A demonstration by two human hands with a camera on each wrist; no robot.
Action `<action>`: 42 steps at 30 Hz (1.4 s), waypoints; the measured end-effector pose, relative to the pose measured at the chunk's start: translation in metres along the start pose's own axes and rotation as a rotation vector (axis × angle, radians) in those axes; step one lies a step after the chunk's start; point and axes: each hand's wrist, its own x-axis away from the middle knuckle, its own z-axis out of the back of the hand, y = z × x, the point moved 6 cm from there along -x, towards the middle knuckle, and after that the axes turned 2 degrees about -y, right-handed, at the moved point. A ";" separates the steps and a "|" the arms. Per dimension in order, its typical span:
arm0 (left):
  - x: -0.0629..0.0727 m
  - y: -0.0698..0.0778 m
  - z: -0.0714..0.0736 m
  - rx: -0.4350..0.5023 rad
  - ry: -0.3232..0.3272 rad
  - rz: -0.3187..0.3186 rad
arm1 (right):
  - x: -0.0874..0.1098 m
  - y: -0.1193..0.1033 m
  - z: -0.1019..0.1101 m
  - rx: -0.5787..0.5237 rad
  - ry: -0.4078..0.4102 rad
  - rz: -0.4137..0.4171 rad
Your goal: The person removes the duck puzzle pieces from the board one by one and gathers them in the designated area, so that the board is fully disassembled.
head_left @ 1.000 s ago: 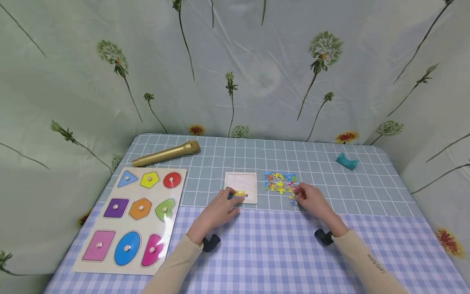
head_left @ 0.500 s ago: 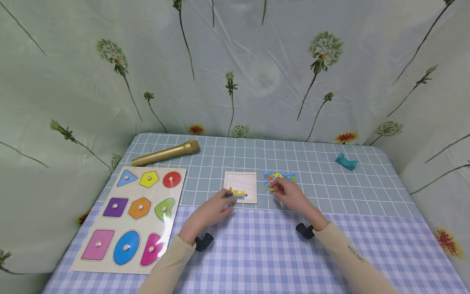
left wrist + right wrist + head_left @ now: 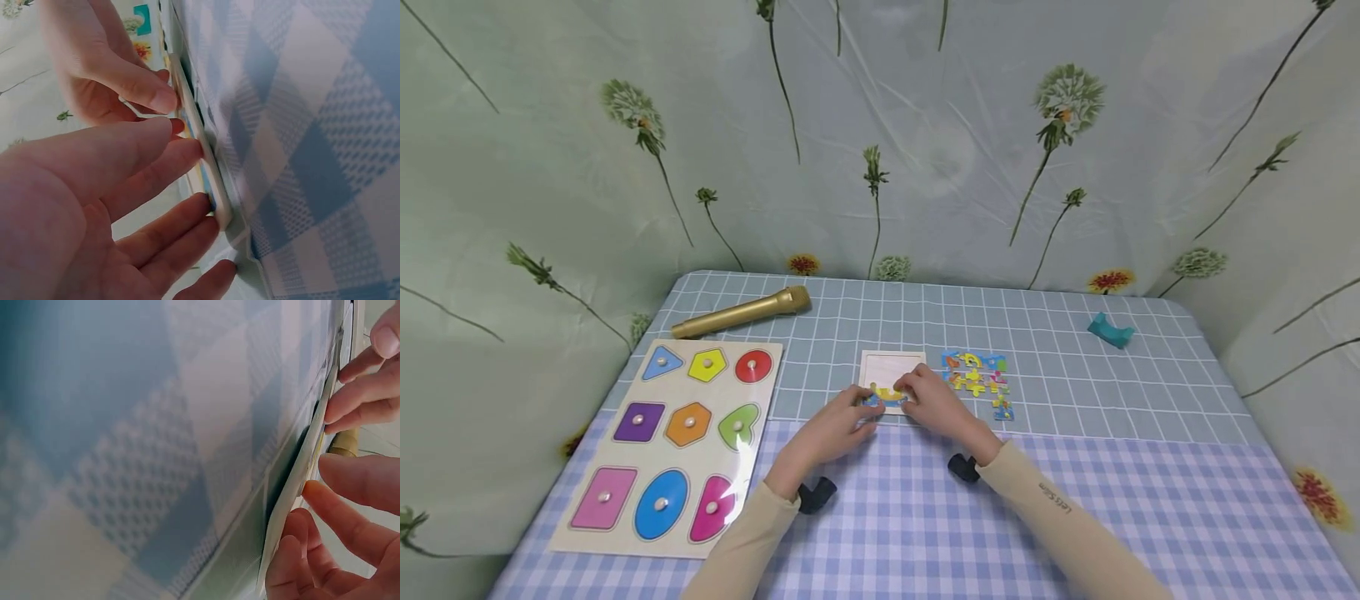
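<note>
A small wooden puzzle tray (image 3: 891, 364) lies near the table's middle, with yellow and blue jigsaw pieces (image 3: 891, 395) along its near side. My left hand (image 3: 831, 429) rests fingertips on the tray's left side; the left wrist view shows these fingers (image 3: 172, 225) fairly straight. At the tray's lower right is my right hand (image 3: 940, 406), its fingers (image 3: 340, 519) bent at the rim. Whether a piece sits between its thumb and index finger is hidden. More jigsaw pieces (image 3: 974, 382) lie to the right of the tray, one of them (image 3: 1003, 408) nearest the front.
On the left lies a large board (image 3: 652, 450) with knobbed coloured shapes. Behind it is a gold microphone (image 3: 741, 312). A teal curved block (image 3: 1110, 331) sits at the back right. Grey grid cloth and a blue checked cloth (image 3: 910, 517) cover the table.
My right hand has moved left from the loose pieces to the tray's lower right. My left hand has shifted slightly left and stays at the tray.
</note>
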 end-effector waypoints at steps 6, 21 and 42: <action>0.001 0.001 0.003 0.030 -0.023 0.045 | -0.002 0.000 -0.001 -0.064 0.019 -0.025; 0.001 0.002 0.001 -0.009 -0.018 0.037 | -0.006 0.009 0.006 -0.264 0.060 -0.012; 0.001 0.011 -0.006 0.004 0.069 -0.010 | 0.046 0.081 0.072 -0.327 0.156 -0.164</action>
